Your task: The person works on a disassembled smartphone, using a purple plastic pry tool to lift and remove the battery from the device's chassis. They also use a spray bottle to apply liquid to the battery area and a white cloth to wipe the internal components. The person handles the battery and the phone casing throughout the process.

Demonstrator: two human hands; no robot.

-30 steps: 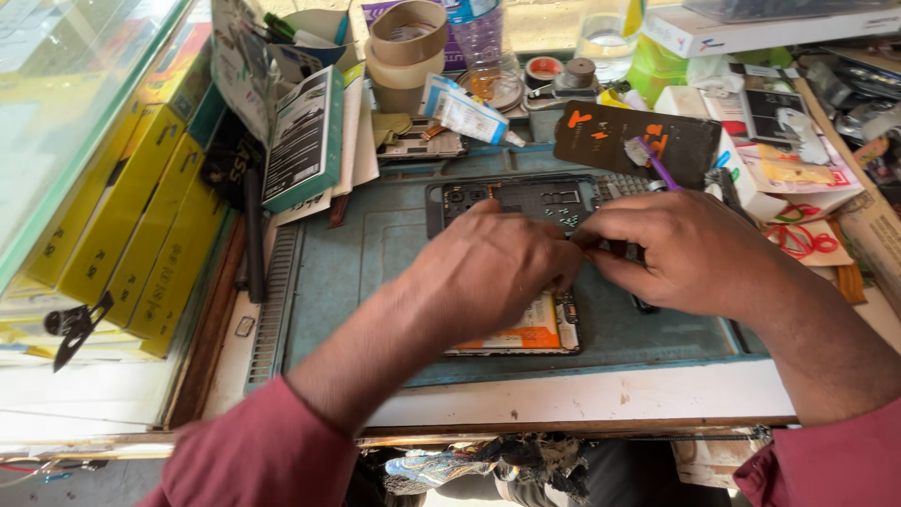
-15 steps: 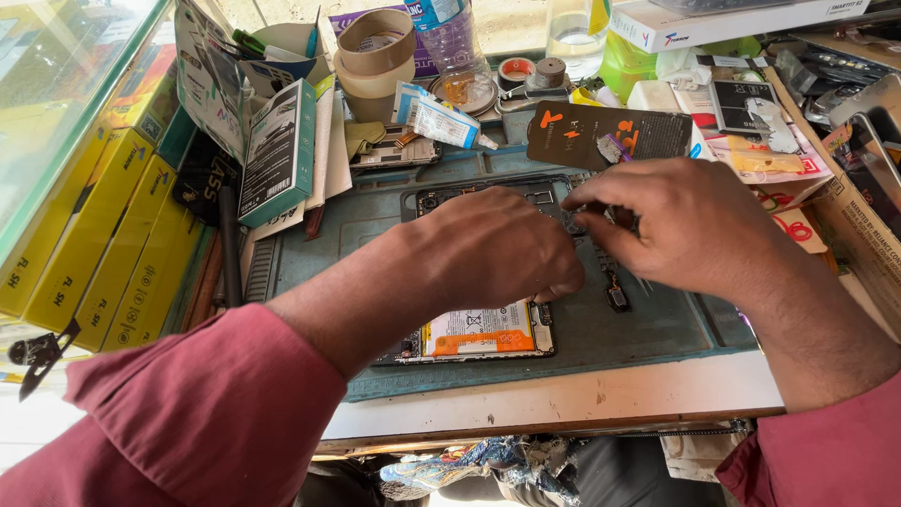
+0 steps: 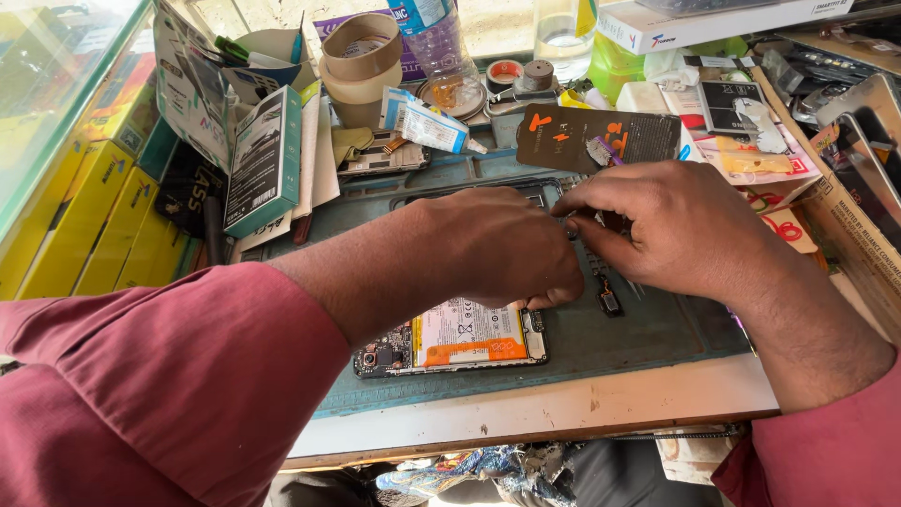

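Observation:
An opened phone [image 3: 460, 340] with its back off lies on a teal work mat [image 3: 648, 329], showing a white and orange battery and a dark circuit board. My left hand [image 3: 502, 246] rests over its upper edge, fingers curled down and pressing on the phone. My right hand [image 3: 676, 225] is just to the right, with fingertips pinched on a small part near the phone's top; the part itself is hidden. A small dark connector piece [image 3: 610, 300] lies on the mat under my right hand.
A dark card with orange marks [image 3: 601, 136] lies behind the hands. Rolls of tape [image 3: 361, 61], a glue tube [image 3: 427, 122], a plastic bottle [image 3: 427, 38] and small boxes [image 3: 267, 160] crowd the back. Yellow boxes [image 3: 84, 225] line the left. The bench's white front edge [image 3: 563, 408] is near me.
The view has shifted closer and lower. Both hands have stayed over the phone's upper edge, and my left forearm now crosses more of the frame.

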